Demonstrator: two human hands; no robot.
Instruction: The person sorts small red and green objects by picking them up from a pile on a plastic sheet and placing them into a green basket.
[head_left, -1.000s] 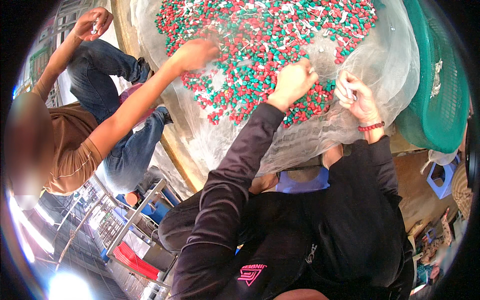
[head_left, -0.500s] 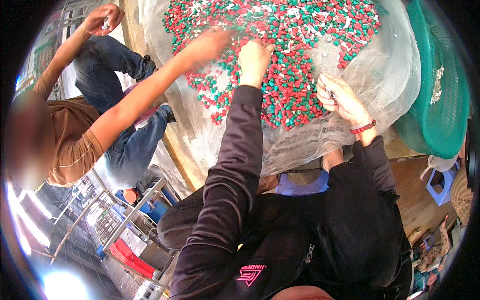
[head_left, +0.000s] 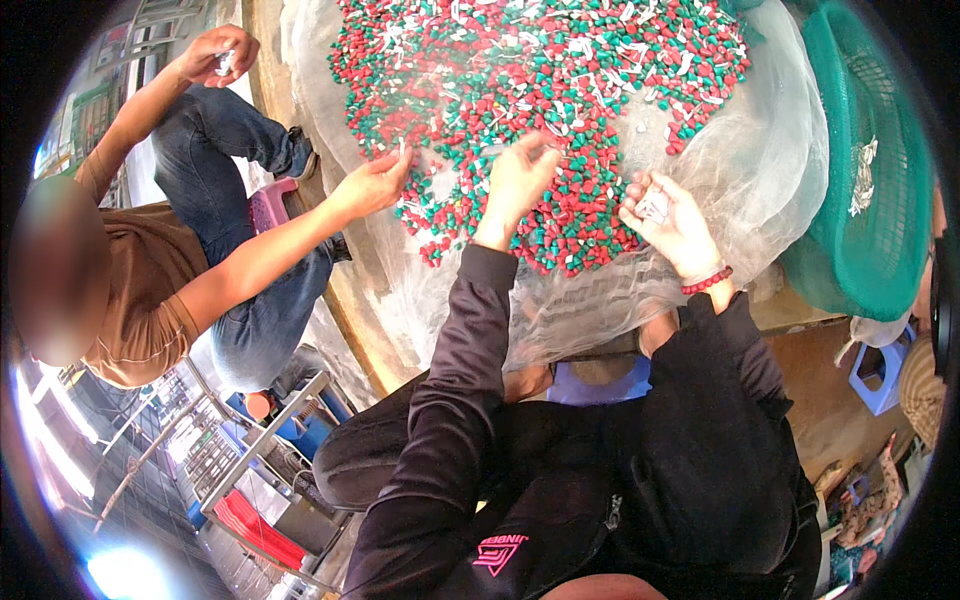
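Note:
A broad heap of small red and green cone-shaped pieces point(head_left: 575, 225), mixed with white strips and bits, lies on a translucent mesh sheet point(head_left: 770, 190). Over the heap's near middle is my left hand point(head_left: 518, 190), its thumb and forefinger bent and slightly apart, with nothing visible between them. My right hand point(head_left: 680, 225), with a red bead bracelet at the wrist, is palm up at the heap's right edge. Its curled fingers hold several small white strips point(head_left: 653, 207).
At left, a co-worker in a brown shirt point(head_left: 150, 290) reaches one hand point(head_left: 375, 185) to the heap and holds white bits in the other point(head_left: 222, 60). A green mesh basket point(head_left: 870, 240) stands at right, a blue plastic stool point(head_left: 880, 375) below it.
My left hand has drawn back toward me from the heap, its fingers loosening. My right hand has turned more palm up, showing the white strips. The co-worker's reaching hand has pulled back.

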